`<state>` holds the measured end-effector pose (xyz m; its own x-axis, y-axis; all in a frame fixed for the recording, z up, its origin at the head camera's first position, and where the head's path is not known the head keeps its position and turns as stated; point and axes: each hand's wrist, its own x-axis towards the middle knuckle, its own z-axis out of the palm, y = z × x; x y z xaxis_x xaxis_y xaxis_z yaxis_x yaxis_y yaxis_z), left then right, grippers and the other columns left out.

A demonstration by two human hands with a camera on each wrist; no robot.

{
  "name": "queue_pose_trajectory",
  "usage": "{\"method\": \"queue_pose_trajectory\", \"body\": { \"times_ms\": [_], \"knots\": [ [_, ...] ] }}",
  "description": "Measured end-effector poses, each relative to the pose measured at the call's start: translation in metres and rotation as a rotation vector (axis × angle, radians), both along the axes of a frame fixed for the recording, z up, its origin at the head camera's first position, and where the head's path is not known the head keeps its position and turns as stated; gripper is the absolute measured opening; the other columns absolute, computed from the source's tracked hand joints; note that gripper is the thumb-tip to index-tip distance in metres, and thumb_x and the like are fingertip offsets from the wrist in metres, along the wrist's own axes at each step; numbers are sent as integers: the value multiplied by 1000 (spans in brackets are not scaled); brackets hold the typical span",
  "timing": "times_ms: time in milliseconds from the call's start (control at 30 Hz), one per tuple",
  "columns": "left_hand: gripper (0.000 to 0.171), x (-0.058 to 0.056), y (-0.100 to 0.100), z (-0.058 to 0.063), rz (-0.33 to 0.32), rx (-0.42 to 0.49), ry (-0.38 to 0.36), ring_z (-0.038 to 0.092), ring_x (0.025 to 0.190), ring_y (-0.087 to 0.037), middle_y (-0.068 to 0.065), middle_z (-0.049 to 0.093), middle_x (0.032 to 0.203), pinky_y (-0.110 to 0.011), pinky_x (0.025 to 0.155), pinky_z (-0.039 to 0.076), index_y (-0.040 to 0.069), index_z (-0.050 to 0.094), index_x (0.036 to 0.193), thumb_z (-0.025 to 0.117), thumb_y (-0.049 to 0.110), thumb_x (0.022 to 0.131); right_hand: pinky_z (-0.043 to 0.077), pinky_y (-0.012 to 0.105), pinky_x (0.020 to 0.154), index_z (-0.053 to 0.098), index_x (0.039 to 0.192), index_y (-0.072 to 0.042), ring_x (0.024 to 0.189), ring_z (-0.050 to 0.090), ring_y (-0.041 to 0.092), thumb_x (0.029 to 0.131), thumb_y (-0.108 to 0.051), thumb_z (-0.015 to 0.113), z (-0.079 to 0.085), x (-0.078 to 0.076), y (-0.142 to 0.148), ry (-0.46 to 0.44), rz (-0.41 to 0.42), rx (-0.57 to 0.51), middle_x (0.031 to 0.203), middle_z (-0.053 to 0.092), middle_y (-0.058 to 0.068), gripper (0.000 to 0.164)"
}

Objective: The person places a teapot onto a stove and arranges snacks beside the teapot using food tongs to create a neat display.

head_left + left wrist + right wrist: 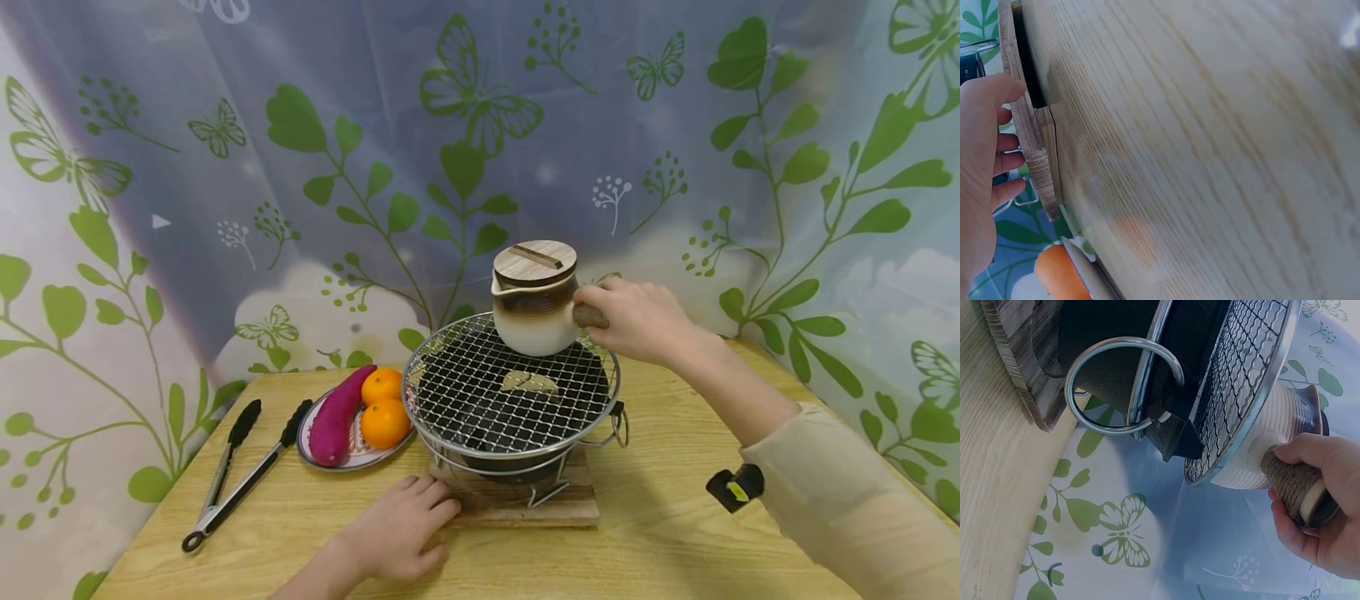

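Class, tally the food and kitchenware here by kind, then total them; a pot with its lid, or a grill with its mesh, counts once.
Oranges: 2
Purple sweet potato: 1
Plate: 1
Tongs: 1 pair
Lidded pot: 1
Grill: 1
Wooden board: 1
Total: 8

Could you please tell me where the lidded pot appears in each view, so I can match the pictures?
Head: the lidded pot is right of centre, over the wire mesh.
Left wrist: not in it.
Right wrist: right of centre, partly behind the mesh.
Shared landmark: the wooden board, visible in all three views.
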<state>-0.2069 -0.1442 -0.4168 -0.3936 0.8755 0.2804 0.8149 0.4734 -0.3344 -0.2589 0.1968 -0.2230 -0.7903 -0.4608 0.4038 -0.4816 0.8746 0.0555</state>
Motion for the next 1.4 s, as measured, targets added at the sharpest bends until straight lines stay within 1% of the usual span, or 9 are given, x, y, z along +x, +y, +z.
{"method": "queue_pose_trajectory", "body": {
  "times_ms": [200,300,467,800,867,1067,1200,1300,1400],
  "knots": [
    [32,0,0,0,-9,4,6,52,98,-20,-1,53,99,-35,83,44,16,56,101,61,38,80,47,42,54,60,113,-15,76,59,28,79,-19,68,-1,0,0,5,-1,15,97,60,12,36],
    [31,0,0,0,-11,6,6,52,97,-20,-1,53,98,-35,83,45,16,56,100,61,38,79,48,42,55,60,114,-14,76,59,28,78,-18,69,-1,0,0,23,10,13,100,59,12,38],
    [32,-1,1,0,-13,10,3,51,96,-20,0,53,97,-35,82,44,16,55,101,61,38,79,46,39,52,60,112,-14,71,59,26,77,-17,71,-2,-1,1,75,39,18,98,56,10,37],
    [33,-1,2,0,-14,-4,-4,51,97,-20,0,52,99,-35,83,44,16,55,102,60,40,81,43,35,46,60,110,-15,65,56,22,78,-17,70,-5,2,4,122,62,25,93,54,8,33],
    [33,-1,2,-1,-13,-4,-3,51,98,-20,0,52,99,-35,83,44,16,55,102,61,40,80,42,34,44,60,108,-16,65,55,21,79,-16,69,-6,2,5,154,81,28,92,53,7,31],
    [33,0,1,-1,-14,8,3,51,96,-19,0,52,98,-35,82,44,16,55,101,62,39,79,40,32,40,61,106,-15,64,55,21,78,-13,70,-12,2,9,290,170,56,89,54,8,30],
    [34,-1,1,-1,-8,4,7,51,96,-20,-1,52,98,-35,82,44,15,55,101,62,40,79,39,31,38,61,107,-13,65,54,22,76,-9,70,-15,1,11,344,208,41,89,54,8,32],
    [34,-1,1,0,-8,1,10,51,96,-20,-1,52,98,-35,82,44,15,55,101,62,40,79,40,32,38,61,106,-11,70,56,24,74,-9,71,-18,0,13,404,248,16,91,55,11,33],
    [34,-1,0,0,-10,0,7,51,97,-20,-1,52,97,-35,82,44,15,55,101,62,40,79,43,34,39,62,102,-9,76,57,28,72,-11,73,-20,-2,16,487,296,-10,94,56,13,32]
  ]
}}
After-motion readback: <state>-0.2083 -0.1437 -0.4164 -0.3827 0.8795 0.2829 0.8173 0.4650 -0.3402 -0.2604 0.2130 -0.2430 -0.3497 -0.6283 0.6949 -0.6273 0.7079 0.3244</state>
